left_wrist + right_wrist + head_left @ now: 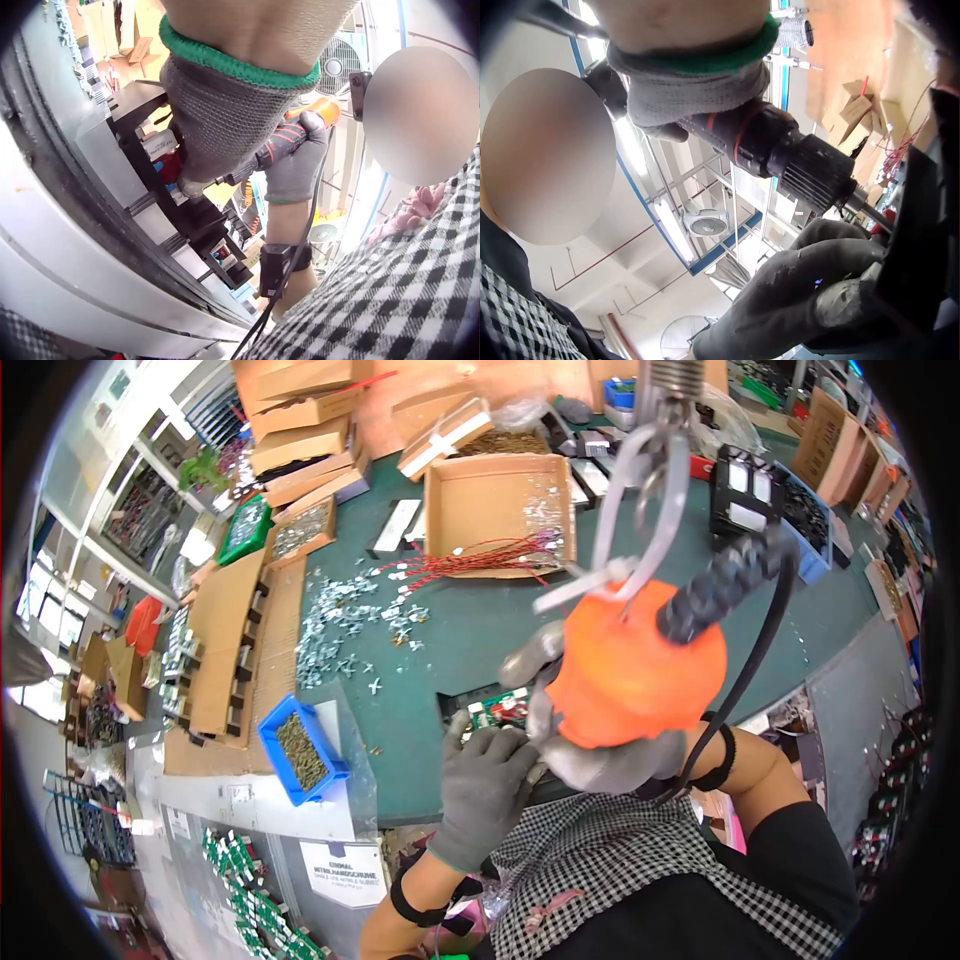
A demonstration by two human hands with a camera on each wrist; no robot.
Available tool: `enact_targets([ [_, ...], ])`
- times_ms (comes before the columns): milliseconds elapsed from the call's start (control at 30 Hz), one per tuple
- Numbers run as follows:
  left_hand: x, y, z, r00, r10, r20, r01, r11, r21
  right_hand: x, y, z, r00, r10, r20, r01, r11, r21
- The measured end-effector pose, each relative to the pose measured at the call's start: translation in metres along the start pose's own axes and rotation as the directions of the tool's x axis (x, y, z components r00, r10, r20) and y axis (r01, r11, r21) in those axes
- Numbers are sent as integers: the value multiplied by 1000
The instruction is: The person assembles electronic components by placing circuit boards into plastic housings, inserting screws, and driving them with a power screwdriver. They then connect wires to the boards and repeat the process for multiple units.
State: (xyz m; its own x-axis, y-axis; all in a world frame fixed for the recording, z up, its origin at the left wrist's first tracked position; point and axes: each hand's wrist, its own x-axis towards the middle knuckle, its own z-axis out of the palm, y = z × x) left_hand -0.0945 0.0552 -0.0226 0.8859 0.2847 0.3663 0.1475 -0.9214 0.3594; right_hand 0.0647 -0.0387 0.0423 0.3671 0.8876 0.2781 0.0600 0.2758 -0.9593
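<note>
My right hand (612, 765), in a grey work glove, grips a power screwdriver (640, 670) with an orange end and dark body. Its ribbed black nose and metal bit (870, 211) point down into a black plastic housing (142, 169). Inside that housing shows a green circuit board (512, 707) with white and red parts. My left hand (485, 790), gloved too, holds the housing at its near side, fingers bent over the edge and fingertips close by the bit. The bit's very tip is hidden in the right wrist view.
Left of the work lie a blue tray (332, 762) of small screws and a heap of small metal pieces (340, 615). A cardboard box (500, 500) with red wires (470, 563) stands behind. The screwdriver hangs from a spring (678, 378); its black cable (755, 680) runs past the right arm.
</note>
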Motion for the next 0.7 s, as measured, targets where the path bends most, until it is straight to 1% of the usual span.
enact_targets([
  [67,0,0,-10,997,28,71,-31,998,50,7,6,-7,993,-114,30,112,993,43],
  [100,-4,-6,-16,995,27,95,-26,1000,-10,10,8,-11,984,-170,44,167,984,67],
  [133,-8,-15,-24,996,-66,65,76,983,-169,12,2,-15,987,-161,17,159,984,85],
  [167,-16,-29,-33,986,-160,47,166,930,-329,14,-4,-20,988,-151,-10,151,983,102],
  [200,-24,-44,-43,967,-252,44,241,842,-483,17,-12,-20,986,-157,-52,164,968,192],
  [233,-30,-64,-54,938,-347,-3,335,908,-252,19,-20,-20,982,-162,-93,182,943,280],
  [267,-38,-84,-61,902,-427,-67,427,904,-9,21,-26,-20,977,-189,-98,208,947,244],
  [300,-48,-99,-64,889,-453,-58,457,883,106,22,-32,-23,970,-218,-105,236,949,207],
  [367,-61,-123,-66,868,-495,-41,479,814,329,25,-34,-26,960,-257,-114,275,942,192],
  [500,-65,-129,-52,920,-391,-40,370,827,424,24,-31,-25,965,-246,-94,262,930,257],
  [567,-58,-131,-48,942,-330,-57,317,824,469,23,-32,-23,966,-244,-86,258,935,242],
  [667,-50,-128,-35,928,-355,-113,372,866,335,23,-42,-21,963,-247,-109,264,949,175],
  [700,-44,-121,-36,885,-436,-166,457,881,124,22,-51,-20,961,-240,-137,261,952,162],
])
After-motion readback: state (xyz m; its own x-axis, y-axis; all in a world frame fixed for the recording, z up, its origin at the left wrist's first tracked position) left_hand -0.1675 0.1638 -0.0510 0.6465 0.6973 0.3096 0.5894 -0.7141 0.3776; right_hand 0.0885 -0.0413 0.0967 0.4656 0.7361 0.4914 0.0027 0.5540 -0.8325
